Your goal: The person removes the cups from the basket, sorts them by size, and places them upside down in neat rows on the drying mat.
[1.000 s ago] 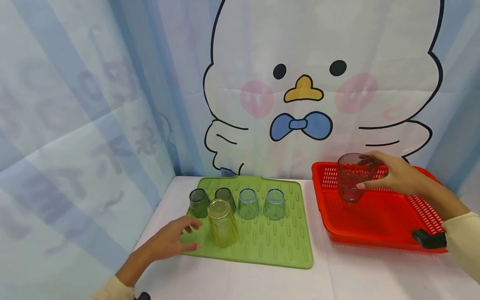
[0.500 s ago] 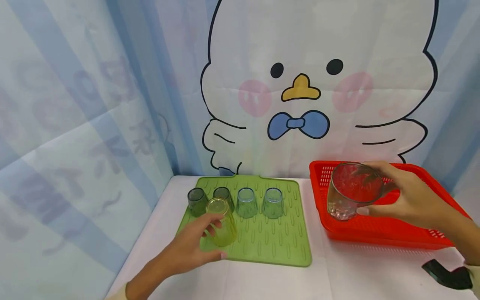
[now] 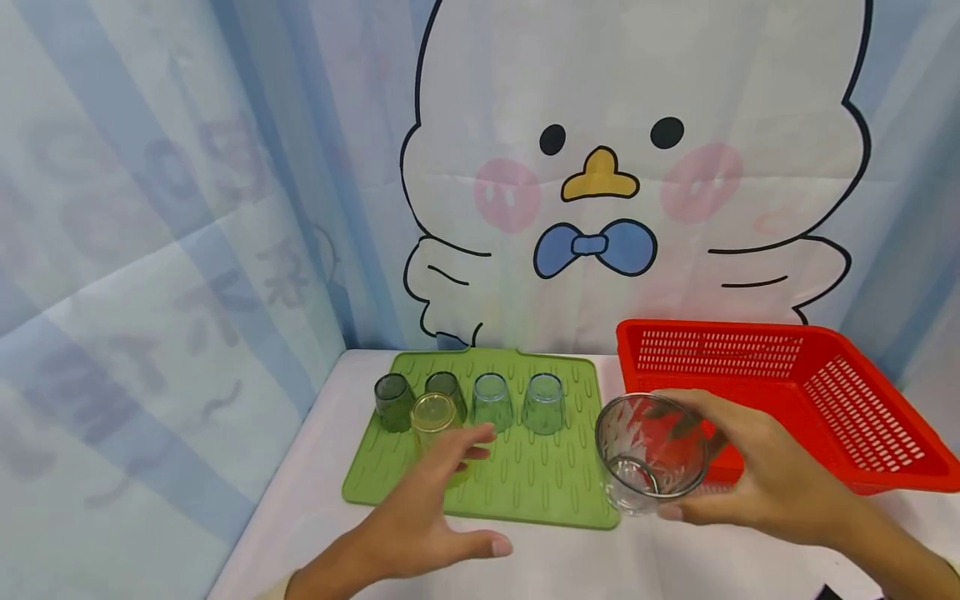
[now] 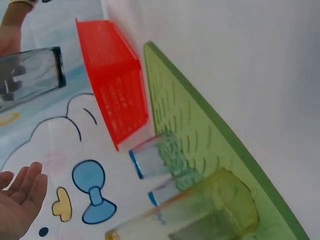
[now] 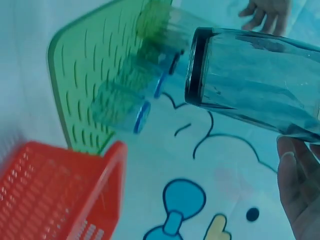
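My right hand (image 3: 757, 471) grips a large clear drinking glass (image 3: 637, 471) by its side, its rim facing up and tilted toward me. The glass is above the table, in front of the red basket and near the green mat's right corner. My left hand (image 3: 420, 517) is at the mat's front edge with fingers and thumb spread and nothing between them. Behind it, partly hidden, a yellow glass (image 3: 435, 421) stands upside down on the green drying mat (image 3: 540, 483). In the left wrist view, the clear glass (image 4: 30, 77) is apart from my left hand (image 4: 22, 205).
Two dark glasses (image 3: 394, 406) and two pale blue glasses (image 3: 543, 404) stand in a row at the mat's back. The red basket (image 3: 708, 329) lies to the mat's right. A curtain with a printed cartoon bird (image 3: 600, 92) hangs behind the table.
My right hand has brought the clear glass out from over the basket, leftward and toward me. My left hand has moved right, past the yellow glass, and stays spread.
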A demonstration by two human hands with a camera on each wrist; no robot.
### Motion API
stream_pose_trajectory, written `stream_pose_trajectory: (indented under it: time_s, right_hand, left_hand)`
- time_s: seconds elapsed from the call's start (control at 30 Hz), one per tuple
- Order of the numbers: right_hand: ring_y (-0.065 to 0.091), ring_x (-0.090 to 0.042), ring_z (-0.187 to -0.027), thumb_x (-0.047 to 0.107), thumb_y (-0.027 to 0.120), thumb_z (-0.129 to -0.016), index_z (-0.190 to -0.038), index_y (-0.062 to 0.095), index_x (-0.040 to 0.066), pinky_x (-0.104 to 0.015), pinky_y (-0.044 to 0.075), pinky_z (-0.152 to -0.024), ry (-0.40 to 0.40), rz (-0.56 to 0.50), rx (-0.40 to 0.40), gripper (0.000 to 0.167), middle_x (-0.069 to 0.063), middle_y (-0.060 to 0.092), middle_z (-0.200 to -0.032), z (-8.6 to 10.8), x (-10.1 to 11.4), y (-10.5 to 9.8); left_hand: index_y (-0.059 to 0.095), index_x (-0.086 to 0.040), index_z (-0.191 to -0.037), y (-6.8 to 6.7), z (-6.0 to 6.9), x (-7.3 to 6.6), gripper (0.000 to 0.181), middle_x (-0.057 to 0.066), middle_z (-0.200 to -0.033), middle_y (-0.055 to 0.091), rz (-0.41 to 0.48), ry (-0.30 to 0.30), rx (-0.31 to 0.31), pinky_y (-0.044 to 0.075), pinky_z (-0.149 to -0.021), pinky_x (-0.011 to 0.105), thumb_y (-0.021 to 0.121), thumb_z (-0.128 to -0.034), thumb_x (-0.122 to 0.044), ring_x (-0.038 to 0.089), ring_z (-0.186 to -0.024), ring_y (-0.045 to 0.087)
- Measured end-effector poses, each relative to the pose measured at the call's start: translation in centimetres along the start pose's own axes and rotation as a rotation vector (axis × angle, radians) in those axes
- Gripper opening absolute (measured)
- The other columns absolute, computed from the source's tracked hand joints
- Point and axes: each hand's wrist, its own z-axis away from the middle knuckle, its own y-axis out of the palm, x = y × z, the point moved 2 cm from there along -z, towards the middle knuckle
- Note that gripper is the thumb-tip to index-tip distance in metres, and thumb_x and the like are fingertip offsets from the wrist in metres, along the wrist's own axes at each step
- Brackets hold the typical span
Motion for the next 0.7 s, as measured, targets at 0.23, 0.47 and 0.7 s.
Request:
stream_pose_trajectory:
  time_s: [0.23,0.47,0.7]
  right_hand:
    - [0.059,-0.002,-0.090,0.038,0.096,-0.063,-0.138,0.054,0.023,-0.020,0.054,-0.066,-0.005,-0.053,0.011,0.087,0.014,0.064,-0.113,0.5,1.6,2.7]
    - [0.056,0.001,-0.086,0.049,0.092,-0.065,-0.137,0.056,0.025,-0.020,0.053,-0.064,0.051,-0.119,0.062,0.084,0.015,0.066,-0.109,0.9,2.3,5.6]
    - [0.060,-0.003,-0.085,0.045,0.091,-0.069,-0.137,0.056,0.021,-0.019,0.053,-0.061,-0.016,-0.229,0.080,0.081,0.008,0.068,-0.111,1.0,2.7,7.8]
  left_hand:
    - [0.026,-0.029,-0.156,1.3,-0.2,-1.8,0.099,-0.007,-0.151,0.042,0.048,0.048,0.065,0.047,-0.107,0.038,0.086,-0.0789,-0.038,0.015,-0.133,0.050]
    - [0.024,-0.027,-0.157,2.2,-0.7,-3.0,0.105,-0.006,-0.150,0.042,0.044,0.066,0.124,0.047,-0.107,0.034,0.089,-0.0756,-0.037,0.012,-0.134,0.048]
    - [0.030,-0.025,-0.155,2.8,-1.0,-3.0,0.100,-0.007,-0.143,0.047,-0.047,0.090,0.120,0.050,-0.101,0.029,0.087,-0.0754,-0.047,0.006,-0.126,0.050]
